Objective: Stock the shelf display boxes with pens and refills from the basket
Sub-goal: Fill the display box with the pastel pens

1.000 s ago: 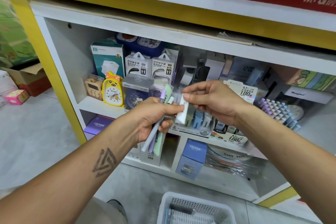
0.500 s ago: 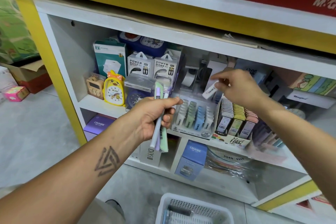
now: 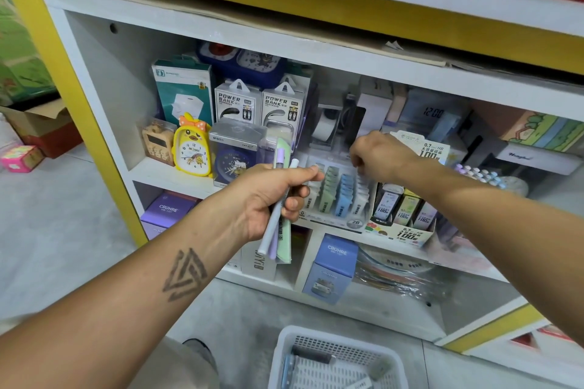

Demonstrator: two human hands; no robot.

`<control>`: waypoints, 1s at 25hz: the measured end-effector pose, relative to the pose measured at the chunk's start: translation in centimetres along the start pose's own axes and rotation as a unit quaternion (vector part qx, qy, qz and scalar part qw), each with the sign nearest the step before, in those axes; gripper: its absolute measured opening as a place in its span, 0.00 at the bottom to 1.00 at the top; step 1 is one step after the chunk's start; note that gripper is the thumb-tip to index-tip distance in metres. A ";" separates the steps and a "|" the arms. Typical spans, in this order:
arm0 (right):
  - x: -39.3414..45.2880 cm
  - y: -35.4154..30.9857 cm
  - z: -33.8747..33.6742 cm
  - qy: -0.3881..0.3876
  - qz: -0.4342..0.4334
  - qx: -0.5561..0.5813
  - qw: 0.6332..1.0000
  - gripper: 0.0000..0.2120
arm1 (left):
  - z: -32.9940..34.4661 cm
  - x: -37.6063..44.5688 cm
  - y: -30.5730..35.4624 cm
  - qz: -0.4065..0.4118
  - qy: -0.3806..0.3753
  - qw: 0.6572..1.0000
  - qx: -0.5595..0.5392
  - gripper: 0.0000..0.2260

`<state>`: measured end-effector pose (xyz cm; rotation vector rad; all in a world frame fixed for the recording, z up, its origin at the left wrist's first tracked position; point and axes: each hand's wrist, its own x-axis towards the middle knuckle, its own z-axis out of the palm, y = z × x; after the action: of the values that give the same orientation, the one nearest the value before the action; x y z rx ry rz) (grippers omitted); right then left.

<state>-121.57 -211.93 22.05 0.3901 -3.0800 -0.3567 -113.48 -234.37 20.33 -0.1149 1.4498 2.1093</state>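
A small bunch of pens (image 3: 278, 199) is held in the left hand (image 3: 271, 196), with the fingers curled round the middle of them. A white pen, a purple pen and a flat green packet can be seen in the bunch. The tops stick up above the thumb and the bottoms hang down below the hand, in front of the shelf.

The right hand (image 3: 377, 156) is reached out over the display box of refills (image 3: 339, 196), at its back edge. The fingers are bent down and bunched together (what is pinched in them, if anything, cannot be told). The box is set on the middle shelf (image 3: 164, 172) and is filled with rows of white, green and blue packs. Just beside it, on the right, a second display box (image 3: 401, 215) is stood with dark, yellow and pink packs in it.

A white basket (image 3: 284, 354) is placed on the floor below, near the bottom edge, with a few things lying in it. A yellow chick clock (image 3: 192, 148) is stood on the shelf to the left, and two power bank boxes (image 3: 260, 104) are lined up behind.
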 end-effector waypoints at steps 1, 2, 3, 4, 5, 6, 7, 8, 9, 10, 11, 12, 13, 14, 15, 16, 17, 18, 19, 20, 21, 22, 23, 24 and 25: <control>0.1 0.0 0.1 -0.009 0.004 0.007 1.000 0.10 | 0.0 0.0 0.0 0.000 -0.002 1.000 0.000 0.13; 0.3 -0.1 0.1 -0.015 0.008 0.016 1.000 0.10 | 0.0 0.0 -0.1 0.001 -0.003 1.000 0.000 0.13; 0.5 0.0 0.1 -0.019 0.011 0.023 0.999 0.10 | 0.0 0.1 -0.1 0.002 -0.005 1.000 -0.001 0.13; 0.6 0.0 0.1 -0.023 0.012 0.023 0.999 0.10 | 0.0 0.1 -0.1 0.003 -0.008 1.000 -0.001 0.13; 0.7 -0.1 0.2 -0.027 0.012 0.016 0.999 0.11 | 0.0 0.2 -0.1 0.004 -0.014 1.000 0.002 0.13; 0.8 -0.1 0.4 -0.032 0.006 0.001 0.999 0.11 | 0.0 0.1 -0.1 0.005 -0.022 1.000 0.006 0.12; 0.8 0.0 0.6 -0.039 -0.002 -0.020 0.999 0.11 | 0.0 0.0 -0.2 0.006 -0.032 0.999 0.011 0.12; 0.9 0.0 0.8 -0.046 -0.006 -0.037 0.998 0.11 | 0.1 0.0 -0.1 0.007 -0.043 0.999 0.017 0.11; 0.9 -0.1 0.9 -0.048 -0.007 -0.040 0.998 0.11 | 0.1 -0.1 -0.1 0.009 -0.050 0.998 0.023 0.12; 0.8 -0.2 0.7 -0.043 -0.005 -0.021 0.999 0.11 | 0.2 -0.1 0.0 0.010 -0.053 0.998 0.028 0.14; 0.6 -0.4 0.3 -0.026 0.000 0.026 0.999 0.10 | 0.3 -0.1 0.0 0.010 -0.051 0.998 0.029 0.16; 0.1 -0.8 -0.4 0.003 0.008 0.106 0.994 0.09 | 0.6 0.0 0.1 0.007 -0.046 0.999 0.025 0.18; -0.7 -1.3 -1.2 0.030 0.018 0.220 0.975 0.06 | 0.8 0.0 0.2 0.005 -0.039 0.999 0.019 0.20; -2.0 -1.8 -2.1 0.046 0.022 0.354 0.934 0.04 | 1.2 0.1 0.3 0.006 -0.033 0.999 0.015 0.21; -3.6 -2.4 -3.1 0.048 0.019 0.466 0.883 0.02 | 1.7 0.2 0.3 0.009 -0.029 0.999 0.011 0.20; -5.2 -2.9 -3.8 0.043 0.016 0.537 0.843 0.02 | 2.2 0.3 0.3 0.014 -0.027 1.000 0.008 0.19; -6.7 -3.2 -4.3 0.033 0.019 0.575 0.817 0.03 | 2.8 0.4 0.3 0.019 -0.024 1.000 0.004 0.18; -8.0 -3.3 -4.5 0.021 0.025 0.597 0.801 0.04 | 3.5 0.6 0.3 0.019 -0.024 1.000 -0.001 0.18; -9.1 -3.4 -4.7 0.007 0.031 0.614 0.789 0.06 | 4.2 0.7 0.2 0.014 -0.030 0.999 -0.007 0.18; -10.0 -3.2 -4.6 -0.008 0.039 0.632 0.774 0.08 | 4.9 0.8 0.1 0.007 -0.040 0.999 -0.011 0.17; -10.7 -3.0 -4.5 -0.019 0.047 0.654 0.755 0.09 | 5.7 0.9 -0.1 -0.001 -0.054 0.998 -0.014 0.17; -11.4 -2.6 -4.3 -0.021 0.054 0.674 0.736 0.11 | 6.7 1.0 -0.3 -0.006 -0.067 0.998 -0.013 0.17; -12.0 -2.1 -4.1 -0.013 0.062 0.688 0.723 0.11 | 7.6 1.2 -0.6 -0.012 -0.077 0.997 -0.009 0.17; -12.5 -1.6 -3.8 0.005 0.076 0.695 0.715 0.11 | 8.6 1.4 -0.9 -0.017 -0.084 0.996 -0.002 0.18; -12.9 -1.0 -3.4 0.028 0.095 0.699 0.708 0.11 | 9.5 1.7 -1.2 -0.024 -0.088 0.996 0.008 0.19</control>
<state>-108.66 -210.38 25.28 0.0110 -2.5488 1.9787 -112.00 -225.07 22.61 0.0421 1.3468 2.0137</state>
